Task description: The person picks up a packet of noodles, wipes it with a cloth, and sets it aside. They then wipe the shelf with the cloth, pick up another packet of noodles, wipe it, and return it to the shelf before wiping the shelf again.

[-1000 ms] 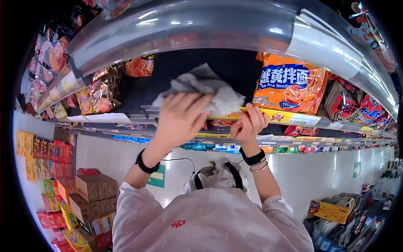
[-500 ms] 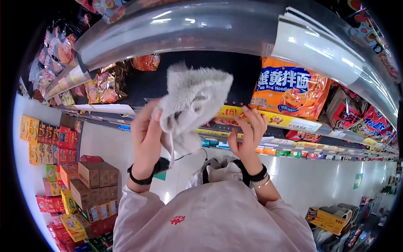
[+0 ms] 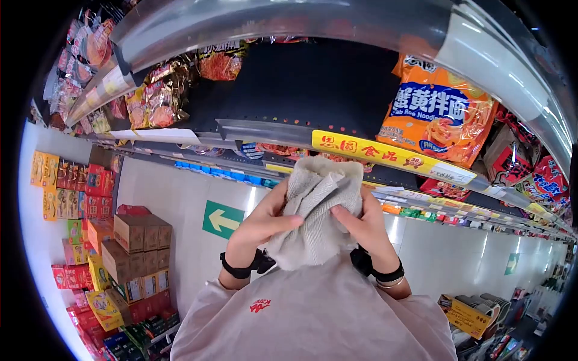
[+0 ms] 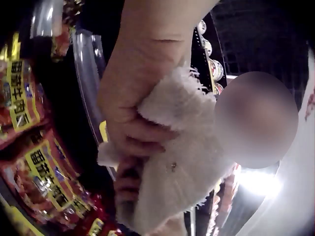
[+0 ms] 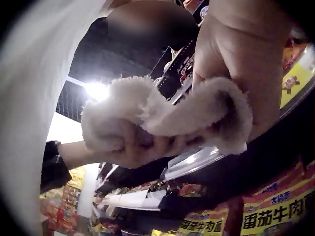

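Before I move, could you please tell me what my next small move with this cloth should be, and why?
I would probably fold the cloth into a flatter pad before taking it to the dark shelf. It looks creased and bunched, and your left hand and right hand both grip it, thumbs on its near face, so both seem well placed to fold it.

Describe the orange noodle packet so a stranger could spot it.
Find the dark shelf just above the yellow label strip. Toward the strip's right end sits the noodle packet. Its orange wrapper, white characters on blue, differs from the reddish packets beside it.
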Available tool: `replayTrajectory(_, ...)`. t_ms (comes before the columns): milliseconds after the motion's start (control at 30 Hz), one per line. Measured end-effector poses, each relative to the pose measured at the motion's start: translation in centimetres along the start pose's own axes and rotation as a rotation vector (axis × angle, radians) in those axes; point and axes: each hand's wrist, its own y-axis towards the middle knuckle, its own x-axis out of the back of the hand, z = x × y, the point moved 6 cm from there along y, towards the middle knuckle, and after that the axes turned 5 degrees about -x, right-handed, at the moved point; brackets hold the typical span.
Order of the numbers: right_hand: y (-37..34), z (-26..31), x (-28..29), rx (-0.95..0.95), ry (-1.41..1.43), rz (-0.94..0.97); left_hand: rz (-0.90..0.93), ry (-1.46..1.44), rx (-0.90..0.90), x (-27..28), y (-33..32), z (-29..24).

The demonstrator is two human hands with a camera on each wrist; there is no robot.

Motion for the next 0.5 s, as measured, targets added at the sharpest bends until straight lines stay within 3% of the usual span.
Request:
replayTrajectory(67,-0.6,0.4,0.6,0.016,-0.054,-0.065,-0.162,0.463,-0.041,0.6,-0.3,-0.3)
replayTrajectory(100,-0.9,0.4,0.9,-0.008,-0.009,-0.07,-0.193,0.497,-0.002,1.5,-0.7,0.2)
replayTrajectory(267,-2.7,1.2,3.5,0.013,-0.13,-0.269,-0.336,0.428,0.043,4.4,-2.8,2.2)
replayTrajectory(367,-3.6,2.9,3.9,0.178,-0.248,-0.443,-0.487,0.193,0.096,6.6,-3.9,4.4)
replayTrajectory(433,-3.8,2.6,4.3,0.214,-0.327,-0.46,-0.554,-0.013,0.179,7.6,-4.4,5.8)
replayTrajectory(500,-3.9,2.6,4.3,0.251,-0.406,-0.474,-0.621,0.031,0.189,8.1,-4.5,6.1)
